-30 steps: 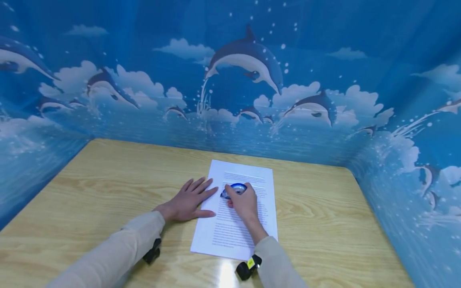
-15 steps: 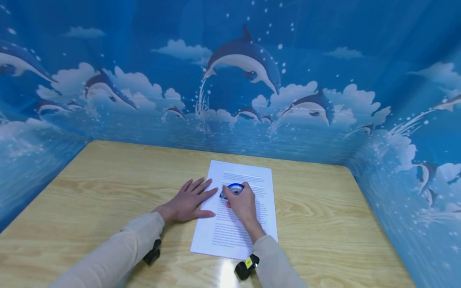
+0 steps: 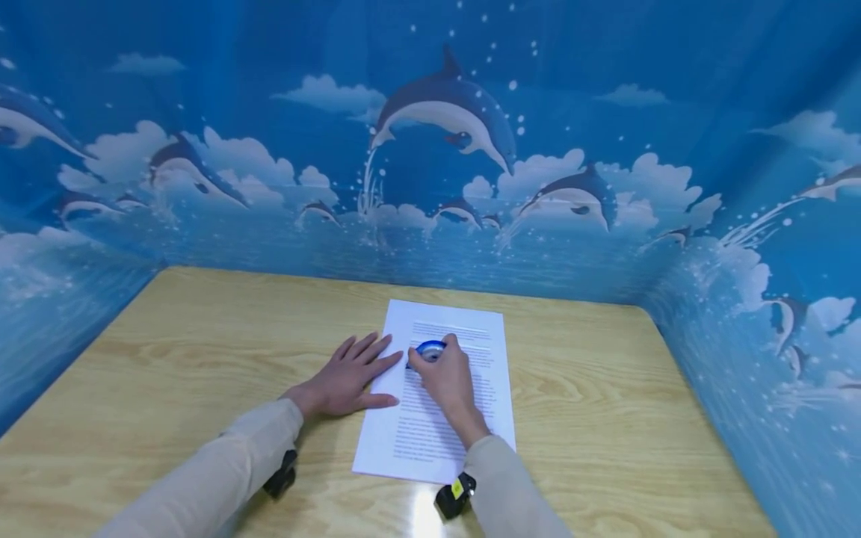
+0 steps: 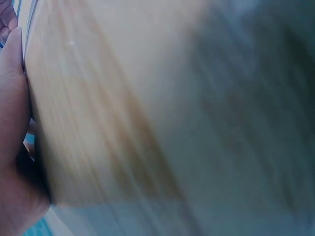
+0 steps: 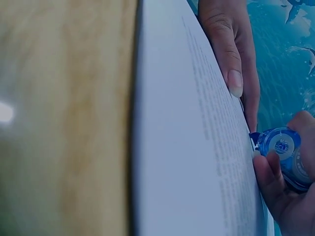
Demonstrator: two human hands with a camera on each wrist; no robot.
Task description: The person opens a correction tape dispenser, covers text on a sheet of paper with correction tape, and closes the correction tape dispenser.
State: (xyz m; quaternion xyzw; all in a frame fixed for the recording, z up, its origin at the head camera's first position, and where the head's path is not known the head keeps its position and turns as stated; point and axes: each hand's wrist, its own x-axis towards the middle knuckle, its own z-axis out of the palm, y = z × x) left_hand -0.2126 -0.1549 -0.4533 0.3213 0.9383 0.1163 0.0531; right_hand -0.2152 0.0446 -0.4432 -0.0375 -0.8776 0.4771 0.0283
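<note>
Working at a wood-grain table point(image 3: 599, 403); resting the left hand point(image 3: 339, 381), spread wide and gripping nothing, on the printed paper point(image 3: 377, 444); pinching a blue dispenser point(image 3: 429, 348) in the right hand point(image 3: 449, 379) over the upper half; possibly risking slippage from light left-hand pressing.

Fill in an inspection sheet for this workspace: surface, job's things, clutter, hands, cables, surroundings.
Surface: wood-grain table, with a bright reflection below the paper in the head view.
Job's things: printed paper lies on the table; a blue dispenser is held over its text. Whether its tip touches the page is hard to tell.
Clutter: nothing seen.
Left hand: the left hand rests across the paper's left edge, fingers spread.
Right hand: the right hand grips the dispenser between thumb and fingers.
Cables: nothing seen.
Surroundings: blue dolphin-print backdrop behind the table and along both sides.
</note>
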